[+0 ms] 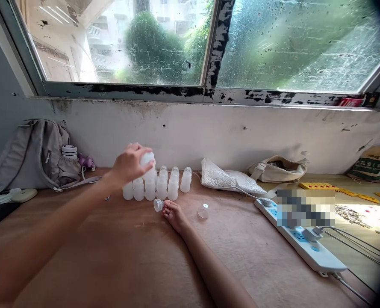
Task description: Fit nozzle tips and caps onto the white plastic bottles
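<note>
My left hand [130, 164] is closed around a frosted white bottle [147, 159], at the back left of a group of similar small bottles [162, 186] standing in rows on the brown table. Whether the held bottle touches those behind and below it, I cannot tell. In front of the group, the fingers of my right hand [175, 214] pinch a small clear ribbed cap [158, 205] just above the tabletop. To the right of that hand lie a clear round lid [203, 213] and a tiny white piece [205, 206].
A grey backpack [32, 154] leans at the left wall. White padded packaging [228, 177] and a beige bag [278, 170] lie toward the back right. On the right, a white power strip [300, 239] with cables crosses the table. Behind is a window ledge [177, 92].
</note>
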### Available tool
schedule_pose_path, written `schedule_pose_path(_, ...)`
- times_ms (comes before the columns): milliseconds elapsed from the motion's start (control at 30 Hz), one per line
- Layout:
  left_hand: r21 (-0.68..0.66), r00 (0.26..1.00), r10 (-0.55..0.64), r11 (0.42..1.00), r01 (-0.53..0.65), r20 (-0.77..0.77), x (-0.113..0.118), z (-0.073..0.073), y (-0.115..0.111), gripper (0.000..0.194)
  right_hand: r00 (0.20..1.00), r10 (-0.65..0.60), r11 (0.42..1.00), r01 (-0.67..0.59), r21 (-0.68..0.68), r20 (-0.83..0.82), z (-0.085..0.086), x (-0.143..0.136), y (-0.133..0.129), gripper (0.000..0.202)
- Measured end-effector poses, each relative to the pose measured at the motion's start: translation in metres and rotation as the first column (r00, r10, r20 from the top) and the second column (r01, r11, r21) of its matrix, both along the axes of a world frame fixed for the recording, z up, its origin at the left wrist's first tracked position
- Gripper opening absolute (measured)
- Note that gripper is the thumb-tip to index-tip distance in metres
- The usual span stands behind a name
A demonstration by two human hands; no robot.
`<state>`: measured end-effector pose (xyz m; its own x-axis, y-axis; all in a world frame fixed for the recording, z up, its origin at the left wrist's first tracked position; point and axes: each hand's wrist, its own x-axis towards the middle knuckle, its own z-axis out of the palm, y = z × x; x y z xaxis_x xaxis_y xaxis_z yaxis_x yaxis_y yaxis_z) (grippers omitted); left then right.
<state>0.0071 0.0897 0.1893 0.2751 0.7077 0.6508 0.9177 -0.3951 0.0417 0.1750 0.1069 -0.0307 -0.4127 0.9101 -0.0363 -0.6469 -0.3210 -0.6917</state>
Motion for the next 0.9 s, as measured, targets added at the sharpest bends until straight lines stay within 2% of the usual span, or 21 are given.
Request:
schedule_pose_path(100, -0.084, 0.991, -0.073, 0.993, 0.082, 0.108, 0.005, -0.049, -0.032, 0.032, 0.999, -0.019, 0.999, 0.018, -0.037, -0.032, -0.001, 0.001, 0.002, 0.009)
schedule_pose_path(200, -0.187, 0.976, -0.091, 0.974, 0.128, 0.198, 0.011, -0.099, -0.05, 0.031, 0.998, -0.04, 0.997, 0.036, -0.068, -0.053, -0.001, 0.002, 0.002, 0.008)
schedule_pose_path(300, -0.238, 0.961, -0.079, 0.96, 0.145, 0.267, 0.016, -0.131, -0.055, 0.031, 0.996, -0.058, 0.995, 0.052, -0.089, -0.061, 0.0, 0.003, 0.001, 0.006)
schedule_pose_path(467, -0.299, 0.88, -0.075, 0.924, 0.238, 0.469, 0.024, -0.154, -0.049, 0.044, 0.995, -0.087, 0.99, 0.08, -0.115, -0.058, 0.002, 0.003, 0.0, 0.005)
schedule_pose_path(567, -0.347, 0.773, -0.033, 0.881, 0.323, 0.634, 0.03, -0.17, -0.046, 0.055, 0.993, -0.102, 0.988, 0.094, -0.119, -0.061, 0.002, 0.003, -0.001, 0.004)
schedule_pose_path(633, -0.375, 0.705, -0.013, 0.839, 0.393, 0.709, 0.035, -0.182, -0.046, 0.051, 0.992, -0.107, 0.988, 0.099, -0.121, -0.063, 0.002, 0.003, -0.002, 0.005)
schedule_pose_path(767, -0.406, 0.696, -0.025, 0.797, 0.447, 0.717, 0.041, -0.198, -0.043, 0.042, 0.99, -0.122, 0.985, 0.112, -0.129, -0.067, 0.001, 0.005, -0.001, 0.007)
schedule_pose_path(900, -0.389, 0.677, -0.076, 0.769, 0.507, 0.732, 0.037, -0.2, -0.034, 0.039, 0.987, -0.145, 0.982, 0.135, -0.13, -0.067, -0.001, 0.007, 0.002, 0.008)
